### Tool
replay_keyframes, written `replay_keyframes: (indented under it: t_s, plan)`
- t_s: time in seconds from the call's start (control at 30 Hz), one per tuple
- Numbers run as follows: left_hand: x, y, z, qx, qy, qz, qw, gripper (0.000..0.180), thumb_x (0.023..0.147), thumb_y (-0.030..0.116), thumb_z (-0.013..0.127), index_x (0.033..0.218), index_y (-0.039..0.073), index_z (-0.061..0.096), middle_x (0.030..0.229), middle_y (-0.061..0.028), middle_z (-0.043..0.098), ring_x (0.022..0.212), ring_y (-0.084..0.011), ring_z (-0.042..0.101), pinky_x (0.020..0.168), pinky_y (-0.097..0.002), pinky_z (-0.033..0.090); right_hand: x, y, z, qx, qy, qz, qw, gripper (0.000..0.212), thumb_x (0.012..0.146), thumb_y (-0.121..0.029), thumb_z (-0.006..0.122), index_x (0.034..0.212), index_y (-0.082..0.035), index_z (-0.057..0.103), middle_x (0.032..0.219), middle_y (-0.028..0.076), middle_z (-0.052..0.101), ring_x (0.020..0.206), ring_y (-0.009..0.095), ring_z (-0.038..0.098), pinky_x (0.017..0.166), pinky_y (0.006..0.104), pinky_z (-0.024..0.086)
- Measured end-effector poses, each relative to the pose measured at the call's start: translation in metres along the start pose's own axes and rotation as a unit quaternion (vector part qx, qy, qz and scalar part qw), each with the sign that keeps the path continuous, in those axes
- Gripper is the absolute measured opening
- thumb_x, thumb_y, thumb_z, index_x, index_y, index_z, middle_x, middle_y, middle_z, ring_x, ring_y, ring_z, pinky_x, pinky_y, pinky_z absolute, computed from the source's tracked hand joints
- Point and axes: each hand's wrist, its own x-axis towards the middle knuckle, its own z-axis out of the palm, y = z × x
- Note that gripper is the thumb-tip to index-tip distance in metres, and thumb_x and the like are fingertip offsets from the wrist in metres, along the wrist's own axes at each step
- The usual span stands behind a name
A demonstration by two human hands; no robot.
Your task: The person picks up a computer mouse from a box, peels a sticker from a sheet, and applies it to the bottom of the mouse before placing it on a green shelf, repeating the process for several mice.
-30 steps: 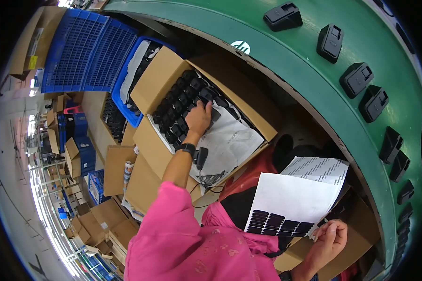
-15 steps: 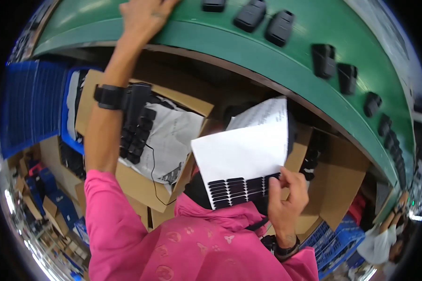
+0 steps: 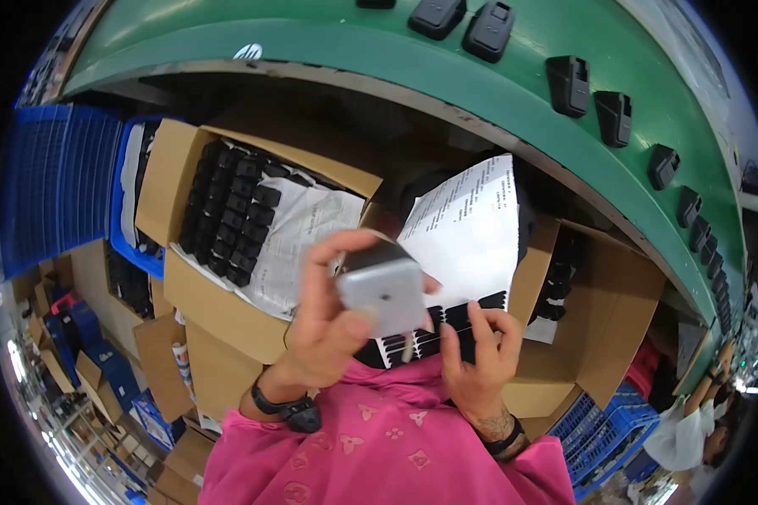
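Raised in front of my chest, my left hand (image 3: 320, 316) is closed round a boxy piece with a flat silver-grey face (image 3: 383, 296) and a black side. It is blurred, so its exact kind does not show. Below and behind it lies a white label sheet (image 3: 459, 257) with rows of black stickers (image 3: 459, 316) along its near end and a folded, printed far part. My right hand (image 3: 487, 353) grips the sheet's near right edge between thumb and fingers. The left hand and the boxy piece hide the sheet's left part.
Black charger-like docks (image 3: 490, 32) stand in a curving row on the green bench (image 3: 354, 71). Under it, an open carton (image 3: 227, 316) at left holds rows of black parts (image 3: 232, 210); another carton (image 3: 606, 311) is at right. Blue crates (image 3: 602, 438) flank both sides.
My left hand has come back from the bench to my chest, now with the boxy grey-faced piece in it. The right hand has shifted slightly left and down, still at the sheet.
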Motion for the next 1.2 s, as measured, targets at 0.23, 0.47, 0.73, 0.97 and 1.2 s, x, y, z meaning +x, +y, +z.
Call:
replay_keyframes:
  t_s: [0.23, 0.47, 0.73, 0.97, 1.2]
  plan:
    - [-0.003, -0.057, 0.011, 0.021, 0.017, -0.051, 0.998, 0.048, 0.096, 0.016, 0.042, 0.137, 0.011, 0.018, 0.115, -0.0272, 0.056, 0.088, -0.0273, 0.063, 0.071, -0.0373, 0.054, 0.003, 0.009, -0.010, -0.020, 0.069, 0.077, 0.994, 0.041, 0.074, -0.001, 0.075, 0.113, 0.003, 0.062, 0.100, 0.014, 0.052, 0.088, 0.026, 0.055, 0.074, 0.0338, 0.046]
    - [0.002, -0.061, 0.004, 0.000, -0.005, -0.087, 0.996, 0.047, 0.097, 0.014, 0.042, 0.138, 0.007, 0.019, 0.113, -0.0206, 0.057, 0.078, -0.0182, 0.061, 0.067, -0.0283, 0.052, 0.001, 0.011, -0.014, -0.048, 0.064, 0.124, 0.989, 0.038, 0.074, -0.003, 0.076, 0.109, 0.003, 0.062, 0.096, 0.012, 0.054, 0.085, 0.024, 0.055, 0.073, 0.0329, 0.046]
    - [0.004, -0.061, 0.013, -0.014, -0.007, -0.110, 0.994, 0.050, 0.096, 0.016, 0.047, 0.137, 0.007, 0.020, 0.113, -0.0194, 0.057, 0.080, -0.0175, 0.062, 0.069, -0.0290, 0.054, 0.001, 0.018, -0.022, -0.106, 0.042, 0.148, 0.982, 0.028, 0.077, -0.006, 0.074, 0.101, 0.004, 0.064, 0.095, 0.011, 0.057, 0.078, 0.019, 0.059, 0.070, 0.0305, 0.050]
    - [0.003, -0.059, 0.010, -0.001, -0.011, -0.069, 0.998, 0.046, 0.097, 0.015, 0.043, 0.137, 0.007, 0.021, 0.101, -0.0114, 0.052, 0.074, -0.0129, 0.057, 0.066, -0.0259, 0.049, -0.003, 0.022, -0.014, -0.066, 0.037, 0.166, 0.983, 0.022, 0.081, -0.004, 0.070, 0.101, 0.004, 0.064, 0.096, 0.009, 0.058, 0.076, 0.015, 0.058, 0.069, 0.0287, 0.049]
    - [0.004, -0.059, 0.009, 0.022, -0.005, -0.078, 0.997, 0.047, 0.097, 0.016, 0.044, 0.137, 0.007, 0.022, 0.100, -0.0110, 0.053, 0.075, -0.0131, 0.058, 0.066, -0.0266, 0.050, -0.007, 0.019, -0.024, -0.034, 0.076, 0.127, 0.988, 0.007, 0.084, 0.002, 0.062, 0.088, 0.003, 0.056, 0.092, 0.011, 0.054, 0.082, 0.020, 0.054, 0.070, 0.0291, 0.045]
